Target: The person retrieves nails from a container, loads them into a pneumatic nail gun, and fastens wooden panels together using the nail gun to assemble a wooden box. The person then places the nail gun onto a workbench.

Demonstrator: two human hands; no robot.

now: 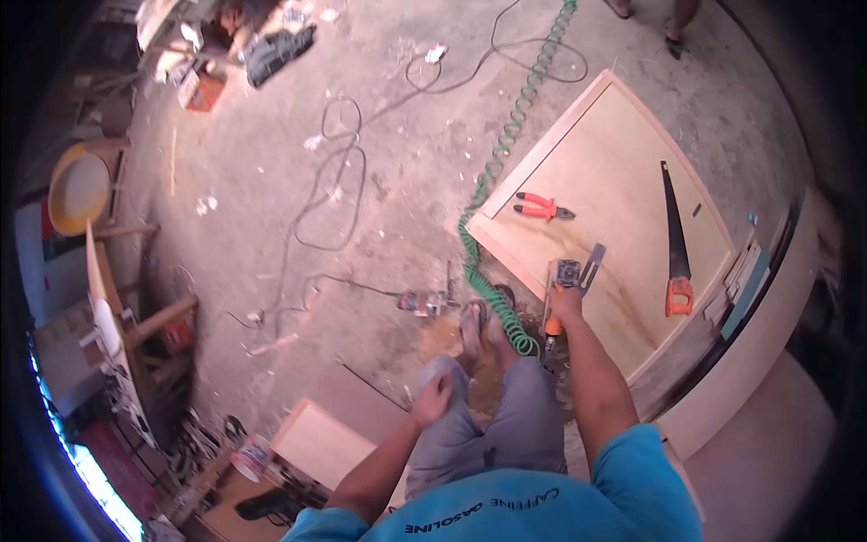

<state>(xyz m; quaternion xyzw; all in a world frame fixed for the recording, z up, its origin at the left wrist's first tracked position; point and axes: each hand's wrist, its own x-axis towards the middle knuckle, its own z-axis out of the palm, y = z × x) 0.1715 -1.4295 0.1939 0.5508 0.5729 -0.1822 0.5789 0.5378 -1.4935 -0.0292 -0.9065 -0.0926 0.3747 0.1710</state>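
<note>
My right hand (566, 307) is wrapped round an orange and black air nailer (567, 273) over the near left edge of a framed wooden panel (614, 199). A green coiled hose (471, 257) runs from beside the tool's lower end up across the floor. My left hand (433, 397) rests by my left thigh; its fingers are too small and blurred to read. On the panel lie red-handled pliers (542, 208) and, further right, a handsaw (675, 244) with an orange handle.
A corded power tool (423, 303) lies on the floor left of my feet, its dark cable (348, 194) looping away. Pale boards (330, 438) lie at lower left. A yellow round basin (79, 188) stands far left. Another person's legs (679, 23) show at the top right.
</note>
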